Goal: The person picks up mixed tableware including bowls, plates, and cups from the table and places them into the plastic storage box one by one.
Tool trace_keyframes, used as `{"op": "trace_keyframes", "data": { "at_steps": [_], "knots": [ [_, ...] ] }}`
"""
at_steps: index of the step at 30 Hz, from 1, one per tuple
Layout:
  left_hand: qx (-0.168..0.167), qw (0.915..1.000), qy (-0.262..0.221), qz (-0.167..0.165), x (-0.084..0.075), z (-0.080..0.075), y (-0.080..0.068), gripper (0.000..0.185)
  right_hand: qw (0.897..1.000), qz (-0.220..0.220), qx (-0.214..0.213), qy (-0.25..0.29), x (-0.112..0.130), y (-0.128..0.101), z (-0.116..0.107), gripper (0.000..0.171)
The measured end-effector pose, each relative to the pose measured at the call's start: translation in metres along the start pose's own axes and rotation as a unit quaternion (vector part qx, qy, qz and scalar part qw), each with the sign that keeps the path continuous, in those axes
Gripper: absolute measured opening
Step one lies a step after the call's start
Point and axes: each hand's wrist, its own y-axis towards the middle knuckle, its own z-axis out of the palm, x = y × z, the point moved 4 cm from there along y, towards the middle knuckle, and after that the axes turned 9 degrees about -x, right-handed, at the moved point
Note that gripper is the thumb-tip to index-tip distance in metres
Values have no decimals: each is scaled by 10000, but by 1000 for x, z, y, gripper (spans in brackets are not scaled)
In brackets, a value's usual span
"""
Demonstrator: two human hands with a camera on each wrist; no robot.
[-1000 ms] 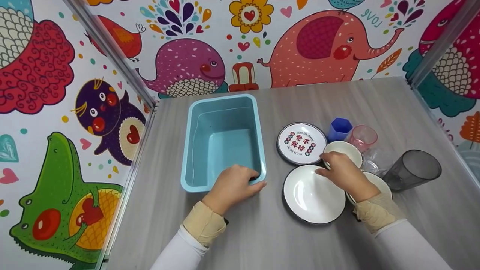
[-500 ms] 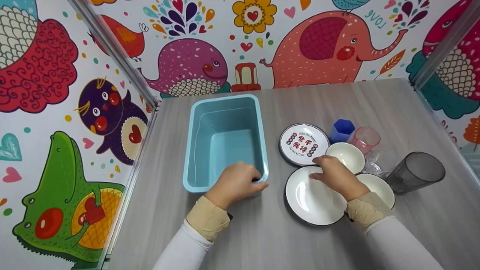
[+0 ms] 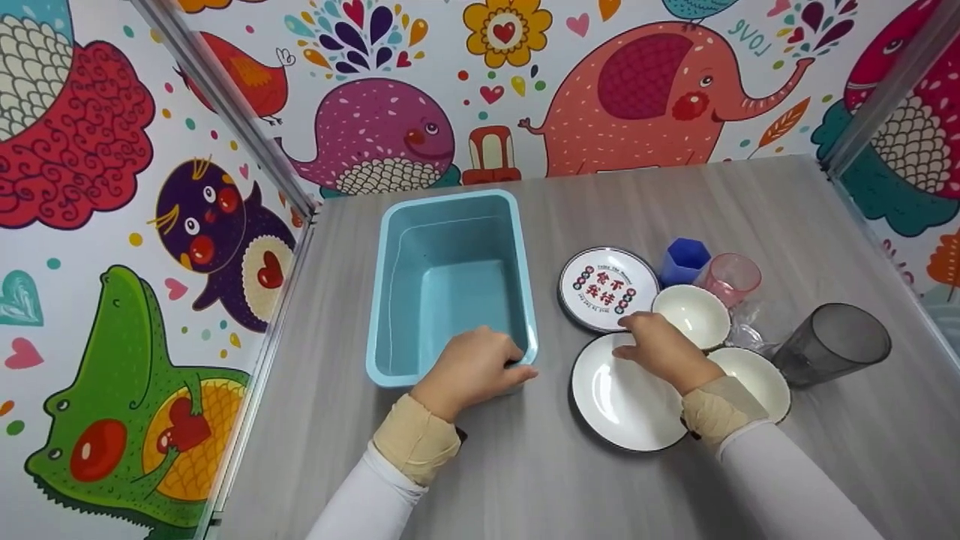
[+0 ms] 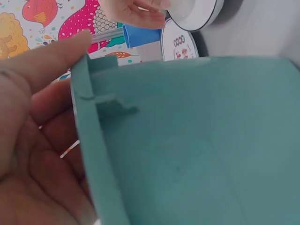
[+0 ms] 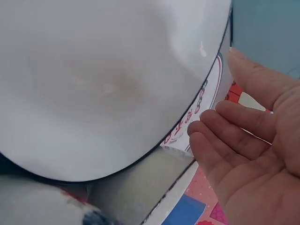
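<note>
Since the earlier frames the right hand [image 3: 660, 349] has been drawn leftward off the small white bowl [image 3: 694, 313] and is now set over the far rim of the large white plate [image 3: 619, 394]; nothing else has been shifted.

The blue tub [image 3: 450, 289], at the centre of the frame on the grey surface [image 3: 540, 480], is held at its near right corner by the left hand [image 3: 472, 367], whose grip is curled over the rim, thumb outside, as the left wrist view confirms. The large white plate lies at lower right of centre, just beside the tub and touching the printed plate [image 3: 607, 289] behind it. The right hand's grip is relaxed, fingers loosely extended beside the plate's edge in the right wrist view, with nothing held.

The step in hand is judged to be the reach for the plate. Next, fingertips would need to be worked under its low rim before it can be lifted.
</note>
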Motion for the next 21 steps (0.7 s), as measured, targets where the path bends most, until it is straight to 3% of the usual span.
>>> {"op": "trace_keyframes", "data": {
  "at_steps": [12,21],
  "knots": [
    [-147,9995,184,-192,6,-3,-7,53,9999,-119,96,-33,5,10,18,43],
    [-225,9996,95,-167,1,2,-5,53,9993,-150,-34,-344,-5,8,21,24]
  ]
}}
